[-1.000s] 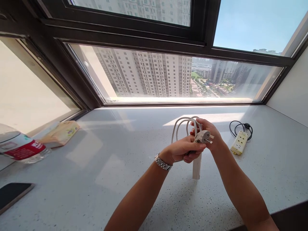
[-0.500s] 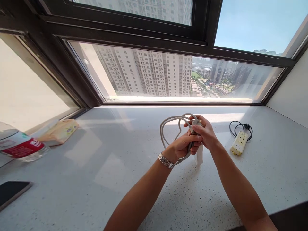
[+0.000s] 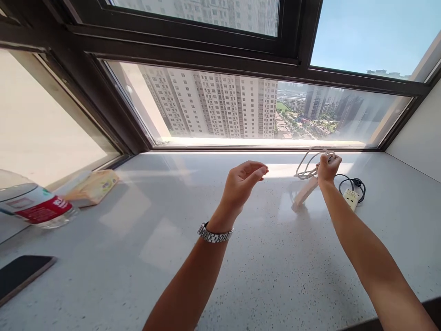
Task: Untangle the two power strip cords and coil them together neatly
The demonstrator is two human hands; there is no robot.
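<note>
aslant, pale bar (image 3: 304, 196), lower end pointing leftward, right grip (image 3: 328, 169) clenching cord (image 3: 306, 175), left grip (image 3: 241, 182) bunched together

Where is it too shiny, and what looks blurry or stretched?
In the head view, bright light glares on the counter by the window; also in the head view, the pale strip near the right hand looks smeared, maybe by motion, and the bottle looks stretched.

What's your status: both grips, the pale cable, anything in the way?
Left grip curled, nothing visible in it. Right grip closed around looped pale cable, blurred pale strip below. Possible obstacle: black-corded socket block, partly hidden by right forearm.
</note>
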